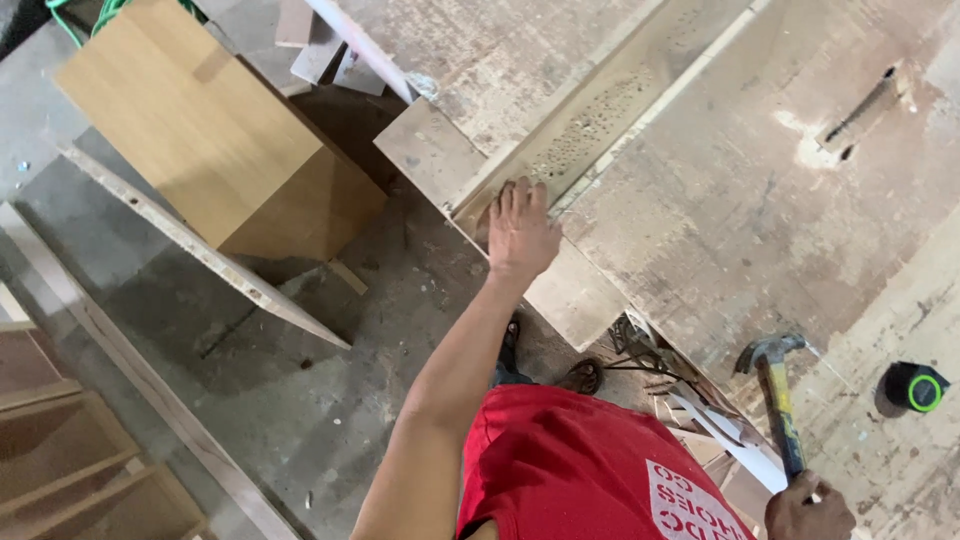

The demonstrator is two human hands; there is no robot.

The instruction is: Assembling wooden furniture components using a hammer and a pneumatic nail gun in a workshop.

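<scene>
At the bottom of the frame, a person in a red shirt [560, 470] stands at a worn, dust-streaked table [760, 200] in a woodworking shop. In the lower right corner the right hand [808, 512] is clenched around the yellow-and-black handle of a claw hammer [775, 385], its steel head raised over the table edge and pointing toward the upper left, held low on the handle as one would for a full swing. Just to the right of the hammer head, a black tape measure with a green ring [915, 387] sits on the table surface, within easy reach.

At the centre of the frame the left arm stretches out and the left hand [520, 232] lies flat, fingers spread, grasping nothing; its grip is released and the palm presses down on a plain board [560, 285] that overhangs the table's edge, apparently to keep it from shifting. The fingertips touch a long wooden strip [600, 110] pocked with small holes, which runs diagonally toward the upper right.

Below the table edge, sandalled feet [580, 375] show on the grey concrete floor [300, 390]. Further off, in the upper left, a light-brown laminated panel [190, 130] leans against a box-like piece, with a narrow chipboard offcut [200, 250] slanting beside it. Timber steps or shelving [60, 440] fill the lower left corner. A dark slot [865, 105] marks the table's far upper right.
</scene>
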